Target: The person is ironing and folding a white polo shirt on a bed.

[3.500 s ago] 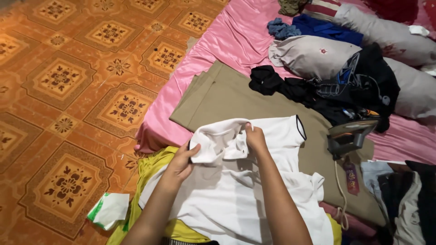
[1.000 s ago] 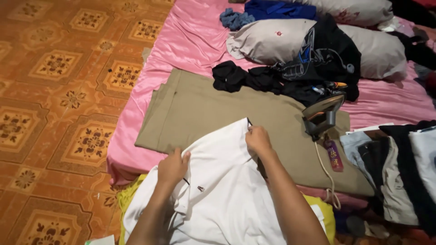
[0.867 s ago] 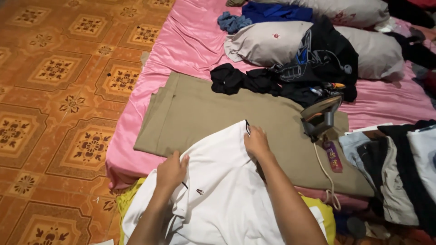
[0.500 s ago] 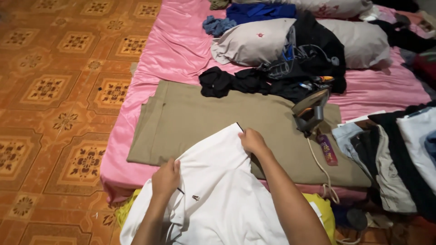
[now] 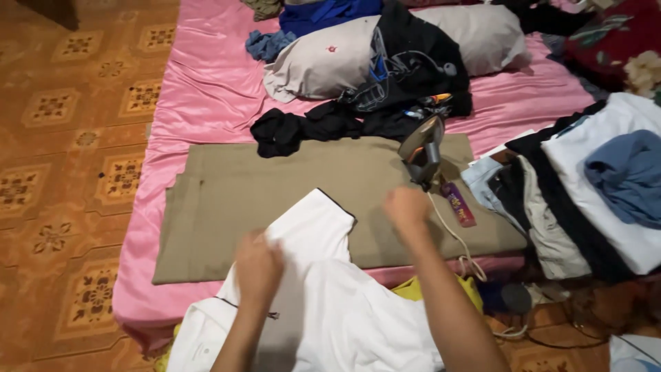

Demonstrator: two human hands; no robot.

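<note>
Head camera looking straight down: a white shirt (image 5: pixel 323 303) with dark trim lies half over the near edge of a tan cloth (image 5: pixel 275 193) spread on a pink sheet (image 5: pixel 200 83), one sleeve laid flat on the cloth. The left hand (image 5: pixel 258 265) rests on the shirt beside that sleeve, blurred, so I cannot tell whether the fingers pinch the fabric or just press it. The right hand (image 5: pixel 407 207) hovers off the shirt, over the tan cloth, loosely curled and holding nothing, close to the iron (image 5: pixel 423 148) standing on its heel. That's the worry: a careless reach could brush the iron's plate, or snag its cord (image 5: pixel 458 241) trailing past the wrist and tip it onto the cloth. Black clothes (image 5: pixel 323 124) lie bunched just behind the cloth, pillows (image 5: pixel 317 62) beyond, a folded pile of clothes (image 5: pixel 585 186) to the right. No basket or box is in sight.
</note>
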